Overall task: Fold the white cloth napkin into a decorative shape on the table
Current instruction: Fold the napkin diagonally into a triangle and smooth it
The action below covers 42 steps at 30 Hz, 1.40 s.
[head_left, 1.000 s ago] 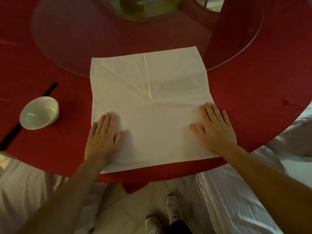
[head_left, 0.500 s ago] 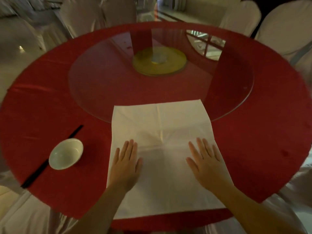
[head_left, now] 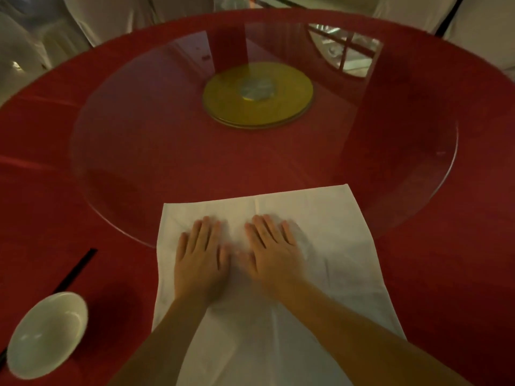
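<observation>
White napkin [head_left: 320, 246] under both flat, spread hands, L hand [head_left: 199, 263], R hand [head_left: 274, 256] (thumbs close), bowl [head_left: 47, 334] + chopsticks [head_left: 75, 271] left.

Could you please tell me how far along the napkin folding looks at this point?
Done: the white napkin lies spread flat on the red table. In hand: the left hand and right hand press flat near its middle. Left: every decorative fold; no fold shows yet.

Two bare forearms, without sleeves, watch or bracelet, end in the left hand [head_left: 199, 260] and right hand [head_left: 271, 253], both ringless.
</observation>
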Each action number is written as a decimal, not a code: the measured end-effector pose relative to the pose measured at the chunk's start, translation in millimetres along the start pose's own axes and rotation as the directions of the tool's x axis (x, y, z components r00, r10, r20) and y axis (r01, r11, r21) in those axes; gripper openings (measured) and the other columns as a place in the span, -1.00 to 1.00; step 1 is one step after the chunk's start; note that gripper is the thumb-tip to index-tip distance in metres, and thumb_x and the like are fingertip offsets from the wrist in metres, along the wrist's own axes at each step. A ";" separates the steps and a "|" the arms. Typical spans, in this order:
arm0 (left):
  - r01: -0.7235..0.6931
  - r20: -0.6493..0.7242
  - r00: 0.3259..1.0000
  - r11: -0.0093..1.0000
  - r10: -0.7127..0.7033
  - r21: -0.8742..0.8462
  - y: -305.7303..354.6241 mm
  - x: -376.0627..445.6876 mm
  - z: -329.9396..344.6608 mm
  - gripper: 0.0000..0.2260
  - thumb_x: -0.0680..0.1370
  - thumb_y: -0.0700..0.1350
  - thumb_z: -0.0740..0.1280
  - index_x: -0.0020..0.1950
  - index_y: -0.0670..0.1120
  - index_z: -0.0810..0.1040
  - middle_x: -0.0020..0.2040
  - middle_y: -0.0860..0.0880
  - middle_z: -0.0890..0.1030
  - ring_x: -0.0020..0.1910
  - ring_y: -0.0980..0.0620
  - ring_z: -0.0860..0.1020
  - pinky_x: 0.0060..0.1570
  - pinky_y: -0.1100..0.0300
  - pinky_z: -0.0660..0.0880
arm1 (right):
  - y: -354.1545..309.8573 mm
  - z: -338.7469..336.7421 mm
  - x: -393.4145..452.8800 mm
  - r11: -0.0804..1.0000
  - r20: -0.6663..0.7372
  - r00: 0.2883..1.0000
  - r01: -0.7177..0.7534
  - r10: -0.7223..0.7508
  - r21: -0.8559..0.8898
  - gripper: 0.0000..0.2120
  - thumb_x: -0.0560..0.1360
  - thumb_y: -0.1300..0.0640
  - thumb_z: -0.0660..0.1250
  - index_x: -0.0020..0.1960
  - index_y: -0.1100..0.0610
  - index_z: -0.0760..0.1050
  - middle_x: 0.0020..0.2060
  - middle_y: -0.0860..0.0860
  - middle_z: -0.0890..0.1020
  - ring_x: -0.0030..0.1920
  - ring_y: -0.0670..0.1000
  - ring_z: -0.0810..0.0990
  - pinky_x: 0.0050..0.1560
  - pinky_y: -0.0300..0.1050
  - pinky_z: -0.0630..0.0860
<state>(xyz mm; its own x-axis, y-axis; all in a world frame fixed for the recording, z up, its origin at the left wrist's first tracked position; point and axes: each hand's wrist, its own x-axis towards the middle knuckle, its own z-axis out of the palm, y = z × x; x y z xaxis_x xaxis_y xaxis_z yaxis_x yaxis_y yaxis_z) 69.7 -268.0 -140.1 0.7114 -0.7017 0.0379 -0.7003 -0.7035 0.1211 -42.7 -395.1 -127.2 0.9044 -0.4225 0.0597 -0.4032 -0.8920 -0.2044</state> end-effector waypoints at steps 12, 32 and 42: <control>0.101 -0.003 0.995 0.994 -0.101 -0.044 -24.8 6.2 -3.2 -0.40 0.56 0.15 -0.19 0.53 -0.11 0.08 0.55 -0.08 0.09 0.52 0.00 -0.01 0.48 0.01 -0.11 | 153.3 -26.0 -9.9 0.946 0.054 0.961 -0.257 0.272 -0.196 -0.15 0.49 -0.39 -0.29 0.54 0.20 -0.06 0.54 0.13 0.07 0.54 0.05 -0.02 0.49 0.06 -0.11; 0.564 0.009 0.754 0.640 -0.657 -0.523 -49.5 -33.9 -44.5 -0.60 0.57 0.10 0.24 0.35 -0.06 0.42 0.17 -0.07 0.56 0.11 -0.04 0.51 -0.05 0.20 0.36 | -70.7 -49.0 129.9 0.929 0.115 0.974 0.146 -0.196 0.341 -0.77 0.55 0.06 0.27 0.10 0.12 0.61 -0.03 0.08 0.63 -0.04 0.12 0.59 -0.06 -0.02 0.53; 0.647 0.300 0.634 0.276 -0.713 -0.711 -75.1 -19.8 -25.7 -0.74 0.46 0.07 0.37 0.10 0.02 0.62 -0.06 0.09 0.64 -0.16 0.11 0.56 -0.12 0.12 0.56 | -119.0 -8.5 182.6 0.957 0.270 0.919 0.271 -0.289 0.100 -0.67 0.61 0.09 0.15 0.35 0.04 0.44 0.30 0.15 0.42 0.20 0.18 0.51 0.12 0.03 0.48</control>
<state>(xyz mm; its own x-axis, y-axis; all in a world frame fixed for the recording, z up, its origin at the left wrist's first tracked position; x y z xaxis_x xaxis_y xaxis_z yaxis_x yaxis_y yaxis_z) 109.7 -198.4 -124.4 0.9327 0.0225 -0.3600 0.3081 -0.5684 0.7629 169.2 -367.5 -83.7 0.9848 -0.0873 -0.1500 -0.1266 -0.9524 -0.2773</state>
